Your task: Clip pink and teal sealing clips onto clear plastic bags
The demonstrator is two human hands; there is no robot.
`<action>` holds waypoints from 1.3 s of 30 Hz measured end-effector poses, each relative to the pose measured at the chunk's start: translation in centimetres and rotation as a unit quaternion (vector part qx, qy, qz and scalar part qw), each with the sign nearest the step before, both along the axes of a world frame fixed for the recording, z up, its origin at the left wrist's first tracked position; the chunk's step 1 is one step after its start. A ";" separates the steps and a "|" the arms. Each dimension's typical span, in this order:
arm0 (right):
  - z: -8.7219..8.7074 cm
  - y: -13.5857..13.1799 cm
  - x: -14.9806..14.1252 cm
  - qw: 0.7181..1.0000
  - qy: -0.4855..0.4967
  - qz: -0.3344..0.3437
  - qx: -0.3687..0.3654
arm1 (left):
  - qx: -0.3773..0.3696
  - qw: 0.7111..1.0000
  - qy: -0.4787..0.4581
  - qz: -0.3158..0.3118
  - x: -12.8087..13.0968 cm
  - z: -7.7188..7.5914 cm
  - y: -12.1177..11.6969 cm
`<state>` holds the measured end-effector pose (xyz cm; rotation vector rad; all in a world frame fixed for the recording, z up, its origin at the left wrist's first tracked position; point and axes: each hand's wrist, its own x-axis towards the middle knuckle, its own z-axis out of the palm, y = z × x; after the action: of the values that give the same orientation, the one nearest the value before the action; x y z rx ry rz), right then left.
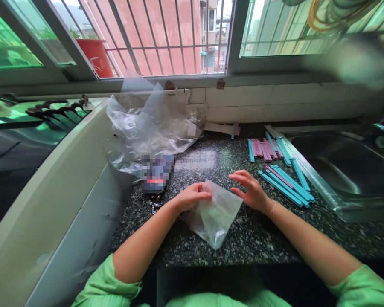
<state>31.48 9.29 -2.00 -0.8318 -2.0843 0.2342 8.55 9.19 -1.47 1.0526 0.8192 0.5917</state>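
My left hand [195, 197] pinches a small clear plastic bag [220, 213] by its upper left part, thumb on top. The bag hangs tilted above the speckled dark countertop [259, 238]. Just right of the bag's corner is my right hand [250, 192], its fingers apart and holding nothing; whether a fingertip touches the bag's edge I cannot tell. Beyond my right hand lie several flat blue strips [294, 187] with a pink one among them. Behind these is a group of pink strips [265, 149] with blue ones around it.
A heap of clear plastic bags [156, 123] sits at the back left. A phone-like object [160, 170], partly pixelated, lies before it with a beaded strap. The steel sink [339, 162] is at the right, a pale raised panel [67, 179] at the left. Window bars stand behind.
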 end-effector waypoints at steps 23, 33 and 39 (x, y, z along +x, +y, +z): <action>-1.1 0.4 1.2 0.984 -0.144 -0.098 -0.024 | 0.633 0.617 0.466 -0.040 1.3 -1.7 -1.2; -0.9 0.4 2.2 0.968 -0.226 -0.081 -0.077 | 0.556 0.715 0.424 -0.011 0.3 -1.1 -0.5; -0.7 0.7 2.0 0.961 -0.188 -0.133 -0.156 | 0.390 0.845 0.341 0.134 0.1 -1.3 0.9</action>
<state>33.47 10.00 -2.73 -1.4282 -2.2835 0.2800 8.67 10.08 -2.73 1.9842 1.4203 0.8314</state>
